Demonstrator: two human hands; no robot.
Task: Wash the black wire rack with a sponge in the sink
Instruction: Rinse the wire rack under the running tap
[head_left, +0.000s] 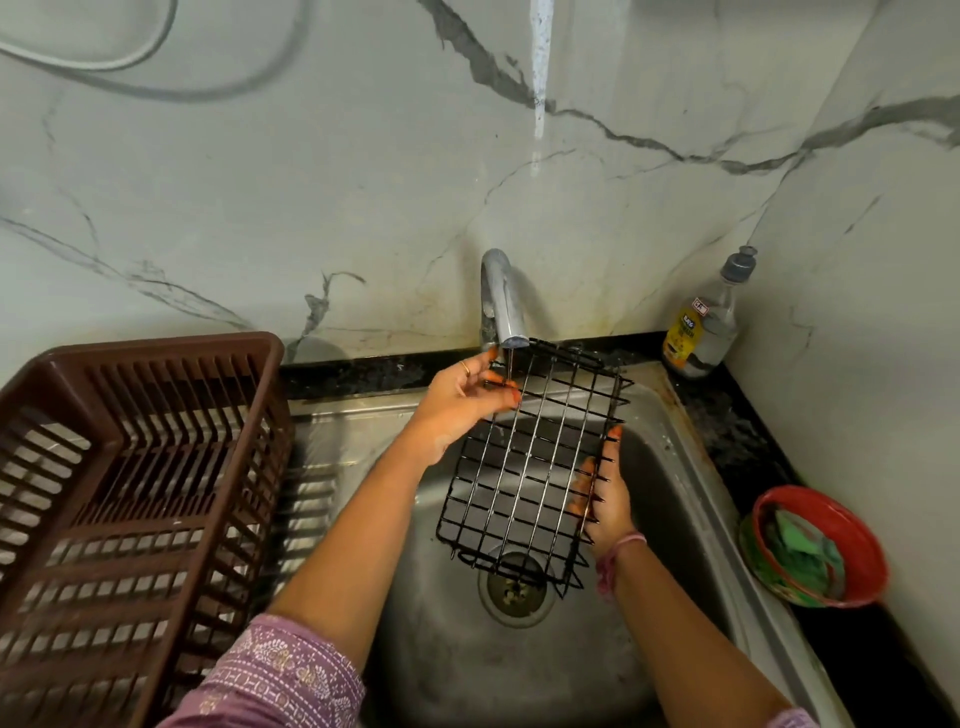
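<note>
Black wire rack (530, 462) gripped by both hands' fingers (501, 387), right palm (608, 499) half-hidden behind wires.

Brown dish basket (130, 493) left; soap bottle (701, 322), red bowl (815, 545) right.

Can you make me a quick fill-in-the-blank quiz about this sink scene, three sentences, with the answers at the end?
1. Both hands hold the black wire rack over the ____.
2. The brown plastic basket sits to the ____ of the basin.
3. The green sponge lies in a ____ bowl on the counter.
4. The left hand grips the rack's end nearest the ____.

Answers: sink; left; red; tap
</note>
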